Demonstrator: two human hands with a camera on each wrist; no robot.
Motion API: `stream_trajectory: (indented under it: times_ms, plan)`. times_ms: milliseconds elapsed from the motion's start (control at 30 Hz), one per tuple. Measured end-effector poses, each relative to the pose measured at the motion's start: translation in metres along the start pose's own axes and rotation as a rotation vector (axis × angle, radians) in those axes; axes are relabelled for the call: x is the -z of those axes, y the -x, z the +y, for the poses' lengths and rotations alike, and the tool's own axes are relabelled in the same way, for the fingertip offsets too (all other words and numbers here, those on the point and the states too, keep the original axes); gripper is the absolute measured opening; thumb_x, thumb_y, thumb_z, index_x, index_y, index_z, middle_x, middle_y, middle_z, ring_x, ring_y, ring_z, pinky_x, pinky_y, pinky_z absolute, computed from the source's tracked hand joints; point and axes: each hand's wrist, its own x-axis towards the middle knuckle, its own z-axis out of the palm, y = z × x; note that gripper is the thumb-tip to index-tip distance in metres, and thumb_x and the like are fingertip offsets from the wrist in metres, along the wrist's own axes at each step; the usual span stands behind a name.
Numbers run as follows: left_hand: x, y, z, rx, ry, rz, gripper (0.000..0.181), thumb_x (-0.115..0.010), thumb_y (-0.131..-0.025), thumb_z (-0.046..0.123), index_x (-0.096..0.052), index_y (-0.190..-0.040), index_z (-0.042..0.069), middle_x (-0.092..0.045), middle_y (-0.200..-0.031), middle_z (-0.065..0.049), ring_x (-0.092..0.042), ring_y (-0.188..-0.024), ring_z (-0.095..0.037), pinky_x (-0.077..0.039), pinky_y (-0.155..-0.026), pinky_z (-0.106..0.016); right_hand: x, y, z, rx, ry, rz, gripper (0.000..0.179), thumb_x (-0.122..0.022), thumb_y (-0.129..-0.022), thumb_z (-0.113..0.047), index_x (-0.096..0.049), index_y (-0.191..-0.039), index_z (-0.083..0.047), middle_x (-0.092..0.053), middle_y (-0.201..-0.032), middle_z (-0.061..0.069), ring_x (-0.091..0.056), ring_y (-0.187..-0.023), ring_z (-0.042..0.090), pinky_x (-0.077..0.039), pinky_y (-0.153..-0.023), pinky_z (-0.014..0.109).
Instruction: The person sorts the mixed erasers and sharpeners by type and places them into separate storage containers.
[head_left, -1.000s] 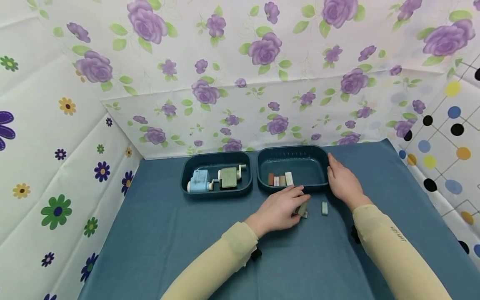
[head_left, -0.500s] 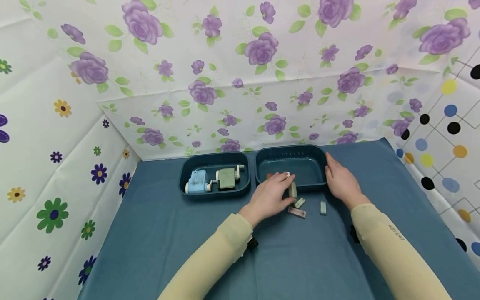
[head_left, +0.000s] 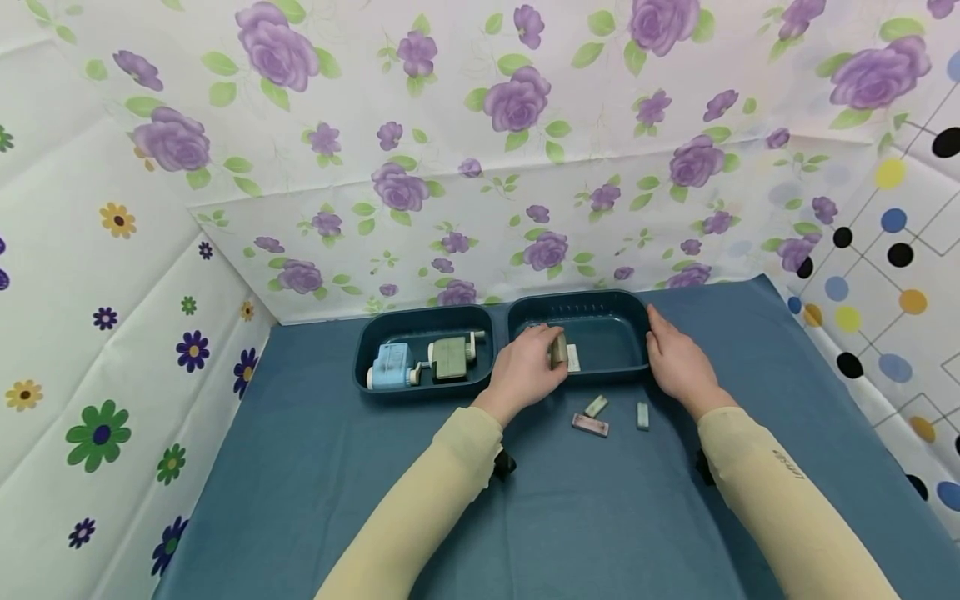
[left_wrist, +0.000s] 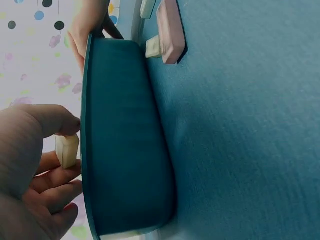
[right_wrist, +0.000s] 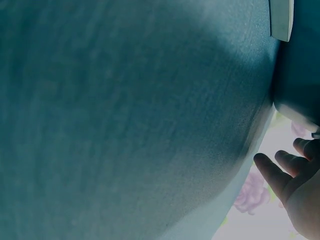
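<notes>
My left hand [head_left: 522,367] pinches a pale yellow-green eraser [left_wrist: 68,150] between thumb and fingers, over the near left part of the right-hand dark blue tray [head_left: 611,333]. A white eraser [head_left: 573,358] lies in that tray just beside the hand, which hides other erasers there. At the tray's right end, my right hand [head_left: 681,367] rests against the wall; its fingers look straight in the right wrist view. On the cloth in front of the tray lie a pink eraser [head_left: 590,425], a small pale green one [head_left: 596,406] and a mint one [head_left: 642,416].
A second dark blue tray [head_left: 408,329] stands to the left, holding a blue crank pencil sharpener [head_left: 392,367] and a green one [head_left: 451,358]. Blue cloth [head_left: 337,500] covers the table. Flower-patterned sheeting [head_left: 315,200] rises behind.
My left hand has moved from the cloth up and left to over the right-hand tray, carrying the pale yellow-green eraser. The pink and small pale green erasers have come into sight. My right hand stays put.
</notes>
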Motion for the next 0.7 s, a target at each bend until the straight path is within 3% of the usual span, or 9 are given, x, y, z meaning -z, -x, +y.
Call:
stream_trajectory:
  times_ms: [133, 433, 700]
  plan:
    - [0.0, -0.007, -0.001, 0.03, -0.007, -0.013, 0.054, -0.075, -0.101, 0.029, -0.063, -0.151, 0.013, -0.063, -0.148, -0.01, -0.07, -0.115, -0.023, -0.063, -0.08, -0.037, 0.001, 0.0, -0.001, 0.0, -0.002, 0.002, 0.062, -0.032, -0.118, -0.024, -0.007, -0.173, -0.006, -0.019, -0.174, 0.025, -0.027, -0.155, 0.05, -0.027, -0.122, 0.068]
    - [-0.005, -0.029, 0.004, 0.062, -0.067, -0.084, 0.058, -0.08, -0.098, 0.041, -0.066, -0.148, 0.015, -0.07, -0.138, -0.005, -0.07, -0.114, -0.02, -0.063, -0.085, -0.037, 0.003, 0.0, -0.001, -0.004, 0.003, -0.002, 0.062, -0.032, -0.119, -0.024, -0.007, -0.173, -0.006, -0.02, -0.174, 0.026, -0.027, -0.155, 0.05, -0.027, -0.122, 0.068]
    - [-0.007, -0.042, 0.009, 0.081, -0.09, -0.126, 0.057, -0.082, -0.097, 0.042, -0.068, -0.146, 0.016, -0.074, -0.127, -0.002, -0.073, -0.102, -0.017, -0.063, -0.082, -0.036, 0.001, 0.0, 0.0, -0.003, 0.01, -0.002, 0.062, -0.032, -0.118, -0.024, -0.009, -0.173, -0.005, -0.02, -0.174, 0.025, -0.028, -0.155, 0.05, -0.027, -0.122, 0.068]
